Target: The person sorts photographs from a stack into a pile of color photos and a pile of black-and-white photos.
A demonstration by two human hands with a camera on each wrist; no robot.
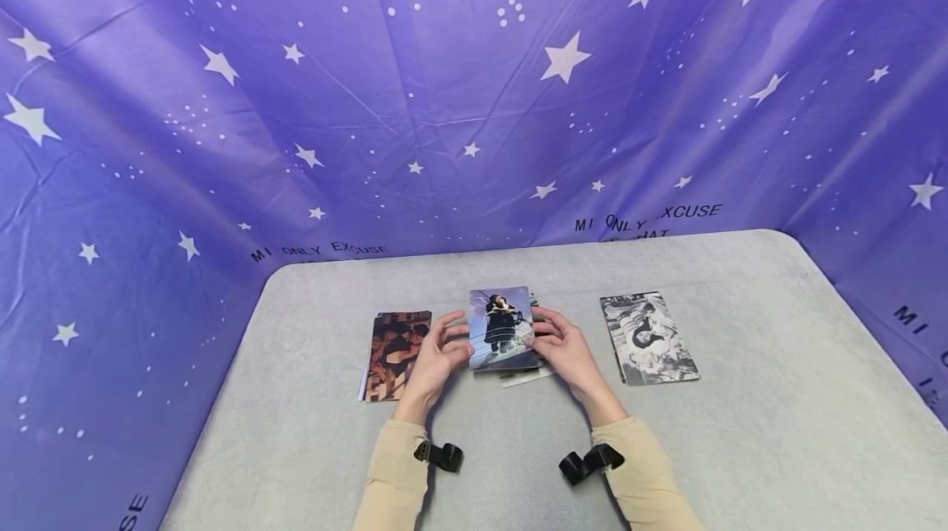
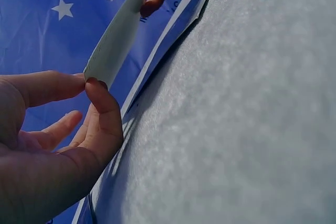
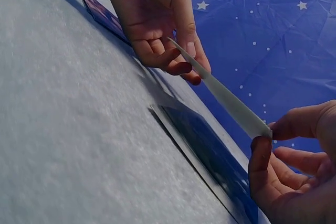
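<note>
Both hands, left hand (image 1: 435, 356) and right hand (image 1: 564, 350), pinch the photo (image 1: 502, 328) (seemingly lifted) by its side edges.

My grey counter (image 1: 741, 432) carries three lots of photo cards — a brownish pile (image 1: 396, 354) left, a middle pile (image 1: 526, 374) under my hands, a black-and-white pile (image 1: 649, 339) right.

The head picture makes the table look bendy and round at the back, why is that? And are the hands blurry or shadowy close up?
Head view: the wide lens curves the table edges and star cloth; light is even, no glare. Left wrist view: the left hand is very close, dark and soft, pinching the photo. Right wrist view: the right hand is dim, with shadows beneath the pile.
</note>
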